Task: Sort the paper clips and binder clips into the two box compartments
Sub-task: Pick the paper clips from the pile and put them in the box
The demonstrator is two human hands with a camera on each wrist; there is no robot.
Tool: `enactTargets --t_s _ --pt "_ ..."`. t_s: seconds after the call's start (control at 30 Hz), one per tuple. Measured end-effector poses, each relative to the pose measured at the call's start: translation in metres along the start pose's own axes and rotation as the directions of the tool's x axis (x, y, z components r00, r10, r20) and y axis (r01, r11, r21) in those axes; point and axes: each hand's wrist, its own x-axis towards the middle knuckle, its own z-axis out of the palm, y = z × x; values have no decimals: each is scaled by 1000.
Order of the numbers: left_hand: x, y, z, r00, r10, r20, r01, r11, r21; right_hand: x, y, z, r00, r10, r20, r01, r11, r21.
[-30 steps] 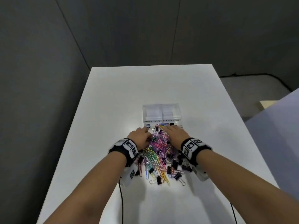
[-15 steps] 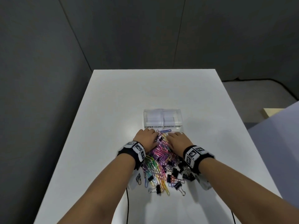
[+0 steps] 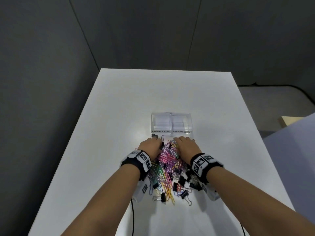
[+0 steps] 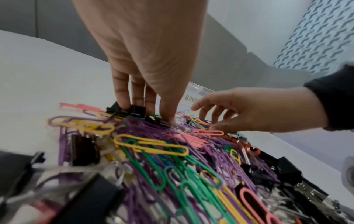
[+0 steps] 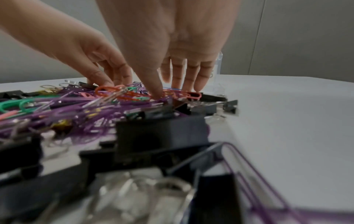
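A heap of coloured paper clips (image 3: 166,160) mixed with black binder clips (image 3: 182,180) lies on the white table just before a clear two-compartment box (image 3: 171,132) labelled PAPER CLIPS on the left and BINDER CLIPS on the right. Both hands rest on the heap's far end. My left hand (image 3: 152,146) points straight fingers (image 4: 122,97) down onto black binder clips (image 4: 134,109), and its thumb presses another one. My right hand (image 3: 185,144) touches the paper clips (image 5: 118,92) with spread fingers (image 5: 177,75), and nothing is held. One binder clip (image 3: 154,136) lies alone by the box's left front.
The white table (image 3: 119,116) has bare surface left, right and beyond the box. Dark walls stand behind. Cables (image 3: 132,217) run off the near edge. A pale purple surface (image 3: 293,150) stands at the right. Both box compartments look empty.
Both hands stayed at the heap's far end and drew slightly apart. The head view shifted a little.
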Motion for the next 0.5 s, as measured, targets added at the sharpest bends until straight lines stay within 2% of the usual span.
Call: enactTargets --t_s 0.13,0.23,0.33,0.5 --pt "-1 -4 -1 999 35 -7 -34 993 117 0 -3 5 998 62 -7 -63 997 -44" --pt "-1 -5 -1 998 67 -11 -65 986 152 0 -5 5 997 80 -8 -80 997 -10" --pt "-3 -6 -1 992 119 -47 -112 985 134 -2 -5 3 994 105 12 -106 989 105" --pt "-3 -8 2 986 154 -64 -146 983 110 -5 -8 4 991 130 10 -130 978 161"
